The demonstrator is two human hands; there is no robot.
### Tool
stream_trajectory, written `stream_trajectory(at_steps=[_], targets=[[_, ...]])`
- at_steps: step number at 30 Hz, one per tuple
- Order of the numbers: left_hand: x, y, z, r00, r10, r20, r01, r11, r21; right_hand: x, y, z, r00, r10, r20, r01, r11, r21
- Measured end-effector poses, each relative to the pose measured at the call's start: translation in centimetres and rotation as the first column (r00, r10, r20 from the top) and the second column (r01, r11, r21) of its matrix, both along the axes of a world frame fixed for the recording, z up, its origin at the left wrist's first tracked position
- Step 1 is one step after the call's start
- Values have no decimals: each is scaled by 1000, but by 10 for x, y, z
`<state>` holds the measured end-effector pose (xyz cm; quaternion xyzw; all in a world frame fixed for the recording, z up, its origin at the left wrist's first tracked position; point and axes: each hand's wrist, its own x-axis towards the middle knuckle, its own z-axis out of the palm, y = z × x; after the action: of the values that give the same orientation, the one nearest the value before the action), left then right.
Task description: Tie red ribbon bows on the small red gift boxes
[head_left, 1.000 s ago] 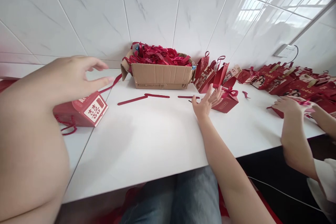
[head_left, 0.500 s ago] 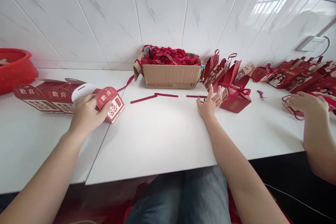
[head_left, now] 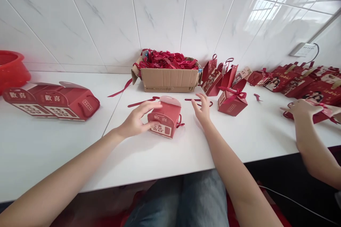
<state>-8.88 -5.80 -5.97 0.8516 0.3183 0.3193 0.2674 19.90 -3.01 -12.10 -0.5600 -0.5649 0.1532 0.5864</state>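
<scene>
Left hand [head_left: 137, 122] grips the box [head_left: 166, 122], right hand [head_left: 203, 110] spread wide beside it; a hard squeeze could crumple it.

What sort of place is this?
Probably a small gift-packing workroom: a cardboard box heaped with red ribbons, ribboned red bags lined along the white table, and the left hand gripping one red gift box.

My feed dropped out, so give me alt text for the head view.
The left hand grips a small red gift box on the white table, with the open right hand just beside it, not touching. Behind stands a cardboard box of red ribbons; a co-worker's hand is at far right.
</scene>
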Motion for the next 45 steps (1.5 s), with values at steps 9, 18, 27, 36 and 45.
stream_trajectory(at_steps=[9, 18, 27, 36, 45], targets=[[39, 32, -67, 906, 103, 411, -107, 994, -14, -28, -9, 9, 867, 380, -321, -409, 912, -26], [36, 36, -69, 834, 85, 546, 12, 985, -172, -39, -22, 14, 773, 564, -291, -591, 807, -7], [33, 34, -43, 914, 175, 366, -280, 926, 255, -40, -22, 13, 882, 469, -47, -463, 881, 95], [30, 38, -39, 919, 200, 340, -289, 927, 237, -38, -26, 22, 841, 532, 100, -537, 843, 29], [26, 37, -48, 958, -98, 268, 61, 988, 141, -37, -31, 26, 866, 458, 198, -478, 876, 61]])
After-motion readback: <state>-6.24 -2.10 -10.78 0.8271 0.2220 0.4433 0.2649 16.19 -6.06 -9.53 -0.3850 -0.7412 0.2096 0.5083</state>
